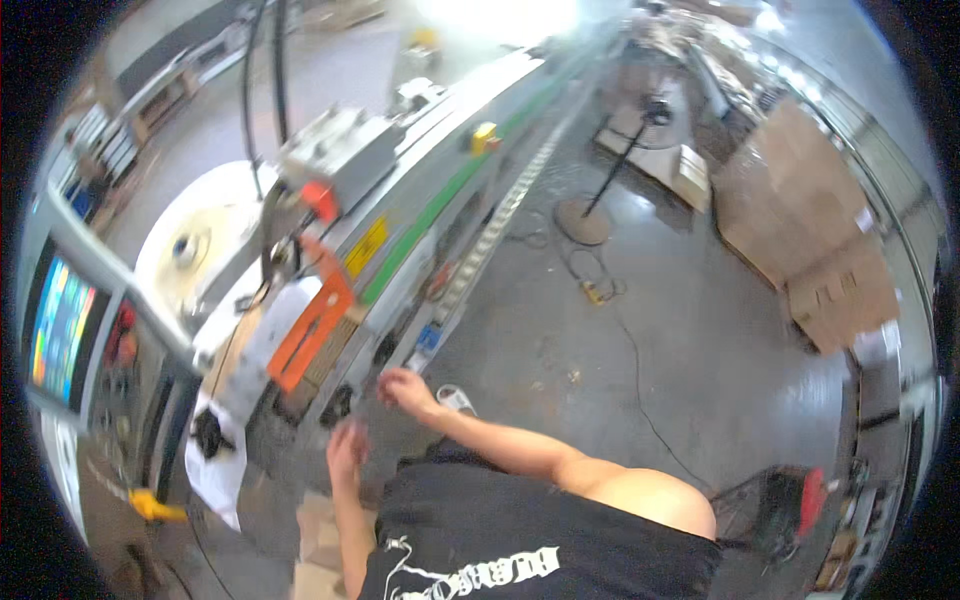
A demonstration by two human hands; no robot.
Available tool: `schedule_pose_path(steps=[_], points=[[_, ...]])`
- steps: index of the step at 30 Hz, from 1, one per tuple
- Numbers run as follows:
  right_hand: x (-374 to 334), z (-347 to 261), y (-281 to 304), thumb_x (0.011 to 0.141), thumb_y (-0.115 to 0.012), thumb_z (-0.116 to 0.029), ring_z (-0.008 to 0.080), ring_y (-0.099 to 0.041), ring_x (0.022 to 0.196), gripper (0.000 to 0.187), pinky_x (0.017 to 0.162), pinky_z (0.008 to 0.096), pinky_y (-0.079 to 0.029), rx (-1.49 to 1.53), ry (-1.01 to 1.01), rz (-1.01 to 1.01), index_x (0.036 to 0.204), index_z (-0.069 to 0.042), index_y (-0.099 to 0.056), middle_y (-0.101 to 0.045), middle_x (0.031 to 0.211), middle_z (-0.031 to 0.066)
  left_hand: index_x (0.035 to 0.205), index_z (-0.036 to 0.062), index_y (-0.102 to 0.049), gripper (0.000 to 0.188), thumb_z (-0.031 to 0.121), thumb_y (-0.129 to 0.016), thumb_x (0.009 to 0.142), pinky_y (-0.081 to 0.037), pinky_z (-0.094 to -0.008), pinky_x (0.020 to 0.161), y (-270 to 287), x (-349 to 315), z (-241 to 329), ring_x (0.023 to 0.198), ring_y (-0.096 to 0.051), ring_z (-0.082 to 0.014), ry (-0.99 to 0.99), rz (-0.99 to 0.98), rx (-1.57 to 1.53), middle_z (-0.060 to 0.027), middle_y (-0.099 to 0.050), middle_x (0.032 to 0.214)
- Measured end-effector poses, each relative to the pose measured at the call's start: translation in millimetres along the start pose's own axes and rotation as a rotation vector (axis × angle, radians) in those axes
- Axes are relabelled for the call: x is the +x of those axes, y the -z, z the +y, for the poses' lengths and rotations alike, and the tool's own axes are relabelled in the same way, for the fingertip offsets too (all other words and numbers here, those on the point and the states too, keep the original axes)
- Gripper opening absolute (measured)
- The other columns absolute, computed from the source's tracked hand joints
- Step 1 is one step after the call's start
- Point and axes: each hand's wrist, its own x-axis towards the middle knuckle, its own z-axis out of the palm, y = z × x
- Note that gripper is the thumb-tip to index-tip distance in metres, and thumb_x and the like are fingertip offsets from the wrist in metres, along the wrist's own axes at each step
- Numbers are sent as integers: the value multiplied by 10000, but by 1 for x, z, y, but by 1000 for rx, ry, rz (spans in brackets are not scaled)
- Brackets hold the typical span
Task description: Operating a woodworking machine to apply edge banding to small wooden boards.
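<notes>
My left hand [348, 447] is in front of my body, close to the near end of a long machine [405, 215]. A little farther forward and to the right is my right hand [402, 390], apart from the left. Both hands are smeared by motion, and no held thing shows in either one. A dark knob-like part [338, 405] of the machine lies just beyond my left hand. Past it, an orange slotted plate [312, 330] slants up along the machine's near end. Under my left forearm is brown cardboard [312, 540].
At the left stands a lit screen [62, 325] in a frame. A white round bowl [205, 235] sits behind the machine. On the floor to the right are a stand with a round base [582, 221], a trailing cable [637, 365] and large cardboard sheets [800, 200].
</notes>
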Motion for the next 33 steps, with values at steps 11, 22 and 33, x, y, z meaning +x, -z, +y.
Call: schedule_pose_path(steps=[11, 22, 33], points=[[-5, -117, 53, 862, -480, -58, 121, -633, 736, 217, 655, 272, -524, -58, 254, 232, 1033, -12, -606, -659, 819, 64, 1100, -24, -618, 292, 142, -628, 860, -502, -316, 745, 229, -9, 160, 881, -619, -196, -622, 417, 1223, -132, -655, 991], [6, -166, 15, 861, -460, 11, 146, -633, 769, 222, 700, 284, -526, -281, 426, 121, 1035, 27, -598, -653, 842, 89, 1309, 17, -364, 720, 238, -726, 727, -355, -481, 930, 189, -178, 78, 1170, -396, -340, -26, 517, 1604, -225, -421, 1270], [14, -99, 58, 773, -601, -126, 328, -519, 1116, 330, 899, 444, -432, -1447, 534, 139, 1097, -60, -607, -582, 1130, 132, 1469, 55, -137, 1217, 401, -849, 546, -102, -573, 1113, 277, -363, -167, 1397, -138, -402, 378, 436, 1430, -263, -188, 1485]])
